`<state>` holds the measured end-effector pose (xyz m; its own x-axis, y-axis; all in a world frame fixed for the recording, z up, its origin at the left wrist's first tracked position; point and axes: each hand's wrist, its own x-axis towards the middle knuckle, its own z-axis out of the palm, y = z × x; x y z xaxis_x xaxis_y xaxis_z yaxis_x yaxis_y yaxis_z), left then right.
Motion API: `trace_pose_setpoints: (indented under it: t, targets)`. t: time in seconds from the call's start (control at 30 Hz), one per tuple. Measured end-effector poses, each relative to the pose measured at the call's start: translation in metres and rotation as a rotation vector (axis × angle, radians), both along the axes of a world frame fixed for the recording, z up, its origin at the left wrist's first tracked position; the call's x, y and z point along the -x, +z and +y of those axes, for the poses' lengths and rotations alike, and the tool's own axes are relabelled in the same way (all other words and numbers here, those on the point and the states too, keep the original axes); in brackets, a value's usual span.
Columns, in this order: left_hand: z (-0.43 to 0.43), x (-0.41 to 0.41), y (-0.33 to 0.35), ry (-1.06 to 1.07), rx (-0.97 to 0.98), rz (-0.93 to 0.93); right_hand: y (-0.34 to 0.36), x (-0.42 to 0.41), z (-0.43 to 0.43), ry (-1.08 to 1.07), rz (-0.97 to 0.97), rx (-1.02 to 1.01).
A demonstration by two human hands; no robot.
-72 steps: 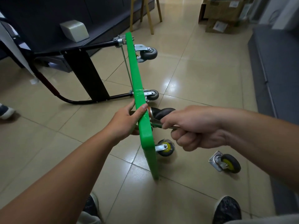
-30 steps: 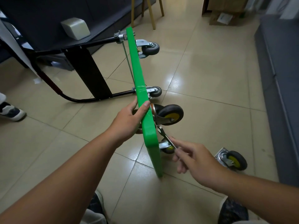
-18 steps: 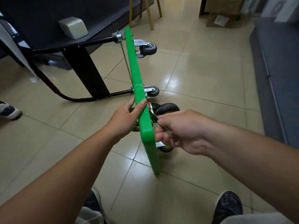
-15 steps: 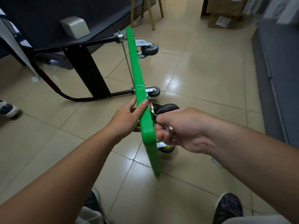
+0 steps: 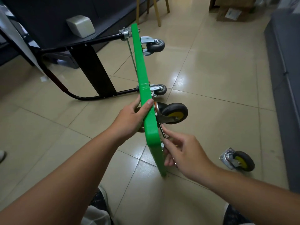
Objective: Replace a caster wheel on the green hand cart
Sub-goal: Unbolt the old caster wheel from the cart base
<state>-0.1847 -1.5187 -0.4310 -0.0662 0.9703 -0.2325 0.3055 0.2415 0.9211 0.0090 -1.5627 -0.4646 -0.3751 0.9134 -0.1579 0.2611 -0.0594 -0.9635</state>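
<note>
Deck of the green hand cart (image 5: 142, 75) stands on edge, long axis running away from you. Your left hand (image 5: 131, 119) grips its top edge; your right hand (image 5: 183, 153) pinches a wrench (image 5: 162, 131) slanting up to the caster wheel (image 5: 174, 113) on the deck's right face.

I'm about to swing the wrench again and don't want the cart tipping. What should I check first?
1. Cart steadied: left hand grips the top edge of the green deck, which stands on edge on the floor. Ok.
2. Tool grip: right hand pinches the wrench beside the deck. Ok.
3. Wrench seated on a fastener: its head is hidden between deck and caster bracket. Cannot tell.
4. Yellow-hub caster tight: it sits against the deck's underside. Cannot tell.
5. Swing path: loose caster lies on the floor, apart from the right hand. Ok.
</note>
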Motion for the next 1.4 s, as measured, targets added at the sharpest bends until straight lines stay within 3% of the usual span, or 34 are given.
trace_pose_setpoints:
  t: [0.23, 0.43, 0.57, 0.7, 0.9, 1.4]
  targets:
    - [0.002, 0.001, -0.001, -0.007, 0.005, 0.011, -0.051, 0.001, 0.009, -0.055, -0.132, -0.361]
    - [0.001, 0.0, 0.002, -0.004, 0.017, -0.017, -0.017, -0.038, -0.02, -0.061, -0.211, 0.001]
    - [0.001, 0.0, 0.001, 0.006, 0.017, -0.015, 0.028, -0.031, -0.007, -0.389, 0.044, 0.373]
    - [-0.004, -0.003, 0.0, 0.016, 0.009, -0.004, 0.072, -0.006, 0.011, -0.326, 0.129, 0.568]
    - [-0.011, -0.006, -0.003, 0.005, -0.049, 0.012, 0.081, 0.011, 0.009, -0.282, 0.228, 0.58]
    - [-0.01, -0.01, 0.0, 0.003, -0.028, 0.038, 0.078, 0.006, 0.016, -0.278, 0.183, 0.602]
